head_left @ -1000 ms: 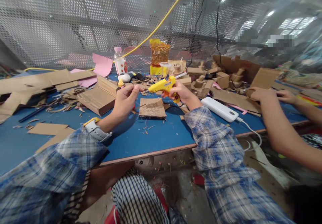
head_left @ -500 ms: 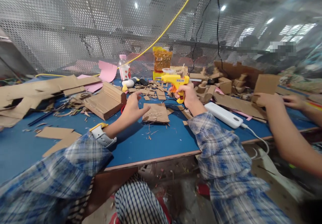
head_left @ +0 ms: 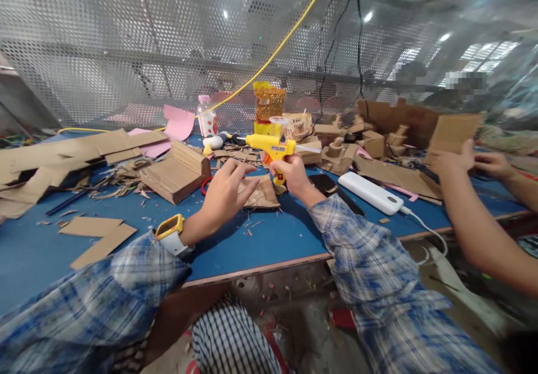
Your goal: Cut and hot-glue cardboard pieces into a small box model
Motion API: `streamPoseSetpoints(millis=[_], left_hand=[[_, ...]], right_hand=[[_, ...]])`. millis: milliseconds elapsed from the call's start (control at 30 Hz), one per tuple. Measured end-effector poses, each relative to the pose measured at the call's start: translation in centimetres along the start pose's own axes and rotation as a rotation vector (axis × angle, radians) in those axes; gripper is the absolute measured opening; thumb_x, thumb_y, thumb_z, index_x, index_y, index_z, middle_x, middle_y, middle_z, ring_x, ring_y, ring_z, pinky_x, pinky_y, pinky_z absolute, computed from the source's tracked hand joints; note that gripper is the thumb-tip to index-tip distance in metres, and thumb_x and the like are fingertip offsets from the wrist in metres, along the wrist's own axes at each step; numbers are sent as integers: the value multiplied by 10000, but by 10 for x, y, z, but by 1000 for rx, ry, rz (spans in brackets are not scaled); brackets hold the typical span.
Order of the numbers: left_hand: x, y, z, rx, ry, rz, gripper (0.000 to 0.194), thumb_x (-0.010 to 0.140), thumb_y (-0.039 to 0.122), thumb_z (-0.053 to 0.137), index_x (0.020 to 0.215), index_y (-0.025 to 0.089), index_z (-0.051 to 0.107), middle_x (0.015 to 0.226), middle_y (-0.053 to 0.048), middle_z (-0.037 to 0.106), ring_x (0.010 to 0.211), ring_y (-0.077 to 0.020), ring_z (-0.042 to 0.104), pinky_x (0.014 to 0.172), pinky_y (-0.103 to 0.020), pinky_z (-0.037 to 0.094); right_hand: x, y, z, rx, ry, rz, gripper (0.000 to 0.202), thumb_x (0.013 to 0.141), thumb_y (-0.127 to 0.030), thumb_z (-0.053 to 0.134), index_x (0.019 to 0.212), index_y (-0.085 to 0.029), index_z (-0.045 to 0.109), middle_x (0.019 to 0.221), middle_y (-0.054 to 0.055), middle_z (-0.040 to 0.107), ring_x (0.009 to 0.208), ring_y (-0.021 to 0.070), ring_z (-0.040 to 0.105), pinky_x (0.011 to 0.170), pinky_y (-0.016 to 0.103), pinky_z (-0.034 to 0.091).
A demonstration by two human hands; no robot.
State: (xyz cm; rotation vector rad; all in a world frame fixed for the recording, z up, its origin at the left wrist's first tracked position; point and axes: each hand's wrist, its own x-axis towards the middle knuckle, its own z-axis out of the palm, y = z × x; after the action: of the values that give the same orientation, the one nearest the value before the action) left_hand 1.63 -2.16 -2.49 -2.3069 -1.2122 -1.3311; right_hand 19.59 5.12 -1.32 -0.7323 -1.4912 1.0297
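My right hand (head_left: 291,173) grips a yellow glue gun (head_left: 269,145) by its handle, with the nozzle pointing left and a clear glue stick (head_left: 309,149) poking out of its back. The gun is held above the table. Just left of it, my left hand (head_left: 227,190) is open, thumb and fingers apart with nothing in them. Below and between the hands lies a small torn-faced cardboard piece (head_left: 264,192), partly hidden by my left fingers. Red scissors handles (head_left: 205,185) show behind my left hand. A folded cardboard tray (head_left: 172,178) lies to its left.
A white power bank (head_left: 370,193) with a cable and a dark phone-like slab (head_left: 336,193) lie to the right. Cardboard strips (head_left: 90,226) and scraps cover much of the blue table (head_left: 252,250). A bottle (head_left: 207,119) stands behind. At right, another person's hands (head_left: 456,158) hold cardboard.
My right hand has brought the glue gun left and slightly down, uncovering the dark slab. My left hand has moved right, over the edge of the small cardboard piece. The other person's cardboard has tilted.
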Motion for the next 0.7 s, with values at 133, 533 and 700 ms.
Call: streamPoseSetpoints(millis=[133,533,700], left_hand=[[2,-2,-13,349,74,226,239,994,218,518,1127,248,714,893,-77,664,801,-217,558,691,-352,360],[19,-25,-30,591,357,358,103,916,205,678,974,274,727,851,-46,600,768,-182,467,700,-337,308],[19,-26,-26,501,309,223,107,941,225,644,951,262,744,867,-64,578,786,-194,469,700,-357,298]], right_hand=[[-5,-1,6,77,-54,42,145,596,-269,601,512,-200,505,476,-26,486,458,78,398,466,244,278],[-12,-8,13,147,-155,118,148,590,-283,615,685,-169,614,560,-17,554,444,68,395,442,234,288],[-9,-5,12,80,-180,99,126,598,-217,565,708,-166,600,594,-22,567,434,57,380,442,232,284]])
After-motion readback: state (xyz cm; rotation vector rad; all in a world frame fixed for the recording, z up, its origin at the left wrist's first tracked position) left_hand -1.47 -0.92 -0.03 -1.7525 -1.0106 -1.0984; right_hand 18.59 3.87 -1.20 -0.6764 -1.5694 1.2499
